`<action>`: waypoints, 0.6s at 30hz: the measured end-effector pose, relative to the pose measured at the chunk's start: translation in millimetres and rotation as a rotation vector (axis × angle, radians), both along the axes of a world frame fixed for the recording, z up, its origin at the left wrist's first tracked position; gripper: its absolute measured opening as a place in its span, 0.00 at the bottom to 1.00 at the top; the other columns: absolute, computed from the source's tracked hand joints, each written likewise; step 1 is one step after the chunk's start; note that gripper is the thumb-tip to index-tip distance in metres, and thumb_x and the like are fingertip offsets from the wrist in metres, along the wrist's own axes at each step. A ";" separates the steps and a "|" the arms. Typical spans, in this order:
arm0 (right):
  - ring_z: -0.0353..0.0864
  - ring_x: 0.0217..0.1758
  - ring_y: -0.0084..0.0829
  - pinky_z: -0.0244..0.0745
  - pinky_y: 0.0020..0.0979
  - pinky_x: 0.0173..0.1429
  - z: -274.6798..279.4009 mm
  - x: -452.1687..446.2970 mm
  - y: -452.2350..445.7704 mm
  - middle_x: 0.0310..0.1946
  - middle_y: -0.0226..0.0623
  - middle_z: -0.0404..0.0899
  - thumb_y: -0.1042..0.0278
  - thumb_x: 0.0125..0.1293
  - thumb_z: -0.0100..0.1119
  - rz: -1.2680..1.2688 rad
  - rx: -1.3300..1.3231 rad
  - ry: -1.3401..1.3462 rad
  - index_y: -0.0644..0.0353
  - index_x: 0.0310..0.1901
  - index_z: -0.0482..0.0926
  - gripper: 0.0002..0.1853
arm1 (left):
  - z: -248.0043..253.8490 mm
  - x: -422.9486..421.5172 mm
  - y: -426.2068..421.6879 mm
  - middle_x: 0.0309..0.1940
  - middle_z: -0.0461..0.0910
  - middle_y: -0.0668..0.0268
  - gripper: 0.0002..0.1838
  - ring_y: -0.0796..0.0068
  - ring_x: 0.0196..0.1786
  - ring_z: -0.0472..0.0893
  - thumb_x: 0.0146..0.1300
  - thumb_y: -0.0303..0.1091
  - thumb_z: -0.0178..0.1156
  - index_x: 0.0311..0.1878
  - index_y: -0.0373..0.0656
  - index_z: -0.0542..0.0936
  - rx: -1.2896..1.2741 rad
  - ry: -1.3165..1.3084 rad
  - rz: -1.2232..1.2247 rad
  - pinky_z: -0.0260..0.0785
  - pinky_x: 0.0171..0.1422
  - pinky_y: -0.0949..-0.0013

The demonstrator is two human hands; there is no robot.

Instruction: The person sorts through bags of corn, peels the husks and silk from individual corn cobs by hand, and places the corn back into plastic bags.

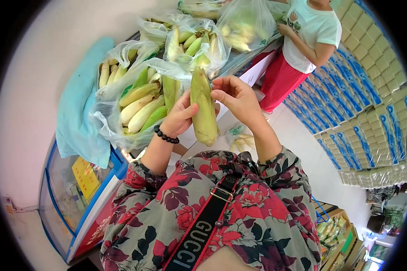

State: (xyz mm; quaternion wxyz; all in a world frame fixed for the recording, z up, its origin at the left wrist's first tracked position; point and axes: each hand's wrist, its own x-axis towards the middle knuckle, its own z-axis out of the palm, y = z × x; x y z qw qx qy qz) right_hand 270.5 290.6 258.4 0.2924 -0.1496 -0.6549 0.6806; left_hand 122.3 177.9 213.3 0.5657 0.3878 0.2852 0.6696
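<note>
The left hand point(180, 115) grips a husk-covered corn ear point(204, 110), thumb across its front; the right hand point(237, 97) bends its fingers narrowly at the ear's upper right, any pinch impossible to tell. The ear's long axis points outward, tapered end farthest. Left of it, a corn-filled plastic bag point(106, 126) sits near the blue-trimmed cabinet's point(120, 166) near edge.

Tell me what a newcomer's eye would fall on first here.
Probably the husk-covered ear of corn at the picture's centre, in the left hand, with the right hand by its upper part. Next, the clear plastic bag packed with corn just left of it, then the turquoise cloth draped at the left.
</note>
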 end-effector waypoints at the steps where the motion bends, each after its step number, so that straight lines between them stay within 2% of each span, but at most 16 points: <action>1: 0.75 0.40 0.20 0.71 0.22 0.46 2.6 -3.0 0.2 0.38 0.30 0.77 0.68 0.60 0.63 0.011 -0.011 -0.032 0.65 0.47 0.74 0.16 | 0.5 -0.1 -0.4 0.54 0.70 0.59 0.39 0.62 0.54 0.75 0.58 0.46 0.63 0.67 0.45 0.55 0.010 0.003 -0.025 0.69 0.57 0.61; 10: 0.75 0.27 0.21 0.72 0.23 0.32 -1.3 -17.6 10.5 0.27 0.31 0.77 0.66 0.62 0.59 0.004 -0.106 -0.071 0.64 0.37 0.76 0.09 | -10.5 1.3 3.2 0.49 0.72 0.59 0.40 0.65 0.44 0.78 0.56 0.47 0.63 0.67 0.45 0.54 0.015 -0.019 -0.045 0.72 0.47 0.64; 13: 0.74 0.25 0.21 0.72 0.23 0.31 -3.3 -20.7 3.8 0.26 0.31 0.77 0.68 0.63 0.57 -0.034 -0.146 -0.103 0.64 0.35 0.75 0.08 | -23.0 -0.7 6.7 0.46 0.73 0.60 0.39 0.66 0.42 0.78 0.56 0.47 0.62 0.66 0.45 0.55 0.069 0.174 0.014 0.74 0.43 0.65; 17: 0.78 0.27 0.24 0.76 0.26 0.25 -28.9 -20.6 3.7 0.28 0.36 0.77 0.70 0.65 0.53 -0.162 -0.233 -0.048 0.64 0.38 0.72 0.06 | -23.6 0.9 6.4 0.46 0.75 0.58 0.34 0.64 0.44 0.79 0.58 0.48 0.60 0.63 0.41 0.60 -0.007 0.036 0.074 0.75 0.43 0.65; 18: 0.78 0.27 0.24 0.76 0.27 0.26 -29.4 -19.3 -0.8 0.30 0.37 0.77 0.70 0.65 0.52 -0.200 -0.231 0.016 0.63 0.38 0.72 0.06 | -19.3 5.1 9.9 0.46 0.75 0.58 0.33 0.63 0.44 0.79 0.59 0.48 0.59 0.62 0.40 0.61 -0.025 -0.031 0.105 0.75 0.43 0.65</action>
